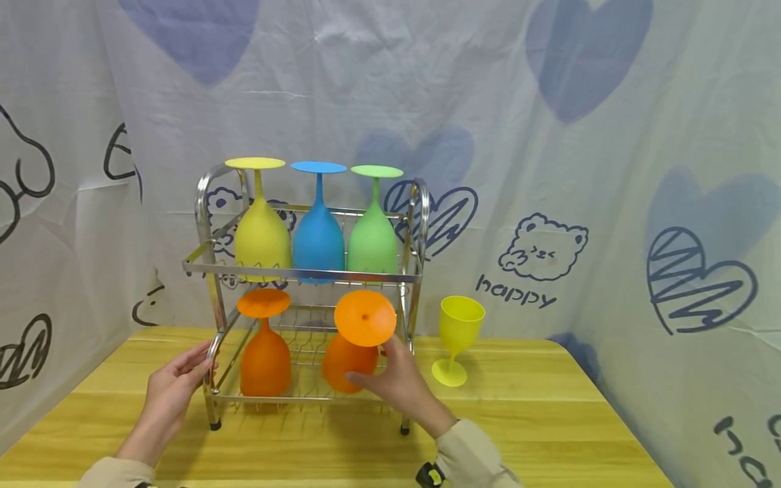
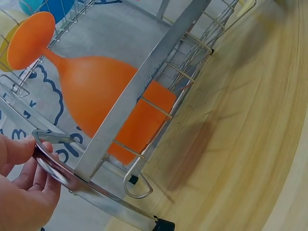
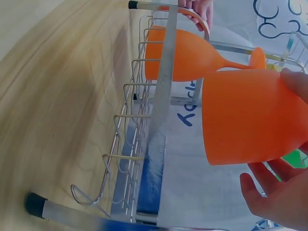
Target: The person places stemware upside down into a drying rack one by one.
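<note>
My left hand (image 1: 177, 386) grips the curved side tube of a two-tier metal rack (image 1: 210, 285), thumb on one side and fingers on the other in the left wrist view. My right hand (image 1: 403, 381) holds an orange plastic goblet (image 3: 250, 115) upside down, its foot tilted toward the head camera, at the right part of the lower tier. In the right wrist view its rim is apart from the tier's wires. A second orange goblet (image 1: 265, 366) stands upside down at the left of that tier.
Inverted on the upper tier are a yellow goblet (image 1: 262, 237), a blue goblet (image 1: 318, 240) and a green goblet (image 1: 373, 240). Another yellow goblet (image 1: 457, 329) stands upright on the wooden table (image 1: 525, 407), right of the rack. A printed curtain (image 1: 476, 81) hangs behind.
</note>
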A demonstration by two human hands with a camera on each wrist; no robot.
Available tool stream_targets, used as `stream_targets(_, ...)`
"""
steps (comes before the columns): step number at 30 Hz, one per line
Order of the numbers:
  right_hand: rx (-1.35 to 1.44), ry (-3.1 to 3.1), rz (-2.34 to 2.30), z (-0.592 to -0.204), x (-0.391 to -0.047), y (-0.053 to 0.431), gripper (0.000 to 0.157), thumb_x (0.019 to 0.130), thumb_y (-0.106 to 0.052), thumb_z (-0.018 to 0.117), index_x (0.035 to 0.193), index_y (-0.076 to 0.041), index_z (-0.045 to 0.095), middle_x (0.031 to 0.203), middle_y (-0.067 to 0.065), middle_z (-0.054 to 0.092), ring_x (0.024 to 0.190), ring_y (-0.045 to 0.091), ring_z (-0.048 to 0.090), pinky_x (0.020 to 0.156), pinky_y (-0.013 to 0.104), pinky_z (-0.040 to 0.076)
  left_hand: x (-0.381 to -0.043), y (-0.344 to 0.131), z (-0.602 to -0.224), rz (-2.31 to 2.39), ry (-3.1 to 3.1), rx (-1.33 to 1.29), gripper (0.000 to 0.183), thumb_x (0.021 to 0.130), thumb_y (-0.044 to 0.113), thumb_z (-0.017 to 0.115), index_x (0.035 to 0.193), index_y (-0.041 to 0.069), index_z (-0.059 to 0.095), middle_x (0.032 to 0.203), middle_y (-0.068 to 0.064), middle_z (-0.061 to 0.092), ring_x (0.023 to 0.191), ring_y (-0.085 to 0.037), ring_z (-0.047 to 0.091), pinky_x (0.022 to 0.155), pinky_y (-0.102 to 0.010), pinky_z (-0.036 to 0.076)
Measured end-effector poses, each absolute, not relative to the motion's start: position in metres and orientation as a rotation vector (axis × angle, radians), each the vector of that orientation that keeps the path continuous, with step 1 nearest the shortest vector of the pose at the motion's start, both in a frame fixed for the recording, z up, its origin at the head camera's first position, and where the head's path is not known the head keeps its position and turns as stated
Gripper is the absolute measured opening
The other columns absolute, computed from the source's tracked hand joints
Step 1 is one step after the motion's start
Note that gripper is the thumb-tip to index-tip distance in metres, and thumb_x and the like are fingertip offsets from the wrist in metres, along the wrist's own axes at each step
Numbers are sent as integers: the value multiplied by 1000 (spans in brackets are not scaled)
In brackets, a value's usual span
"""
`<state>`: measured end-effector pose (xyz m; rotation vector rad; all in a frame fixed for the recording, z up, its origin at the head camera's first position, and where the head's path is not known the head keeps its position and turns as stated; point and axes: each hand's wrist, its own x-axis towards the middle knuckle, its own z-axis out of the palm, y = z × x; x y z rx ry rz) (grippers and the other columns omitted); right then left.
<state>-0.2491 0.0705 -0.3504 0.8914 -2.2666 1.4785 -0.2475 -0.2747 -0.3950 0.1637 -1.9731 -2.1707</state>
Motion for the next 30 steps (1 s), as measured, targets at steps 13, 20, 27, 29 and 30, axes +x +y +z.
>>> stream_targets(13,821,-2469,1476,-359,-268,44,60,77,-17,83,130,-11,54,126,2,59,116,22,53,98,46,44,-246,-278,-396,-2238,-1879,88,29,96,9,61,104,35,68,90,16,65,85,0,63,78,-13,51)
stream_targets(20,767,-2562,1487,-366,-277,30,63,77,-20,83,132,-13,53,125,0,59,113,21,55,95,44,48,-246,-278,-396,-2242,-1889,74,28,96,10,60,105,35,67,91,16,65,86,1,63,80,-13,50)
stream_targets(27,757,-2596,1556,-373,-287,21,69,78,-20,82,138,-14,49,124,1,60,106,21,59,84,32,54,-246,-278,-397,-2256,-1885,94,28,96,10,60,110,34,67,91,17,65,87,0,63,81,-13,50)
stream_targets(29,767,-2593,1584,-375,-289,20,70,79,-19,82,140,-12,48,125,4,59,105,22,59,81,31,55,-246,-278,-397,-2253,-1889,98,28,97,10,59,112,33,66,91,17,65,88,0,63,81,-12,50)
stream_targets(30,766,-2596,1593,-376,-290,19,71,79,-20,81,141,-10,47,126,5,59,105,22,59,80,30,56,-246,-278,-397,-2250,-1890,99,28,97,10,59,114,32,65,91,17,65,88,0,63,81,-12,50)
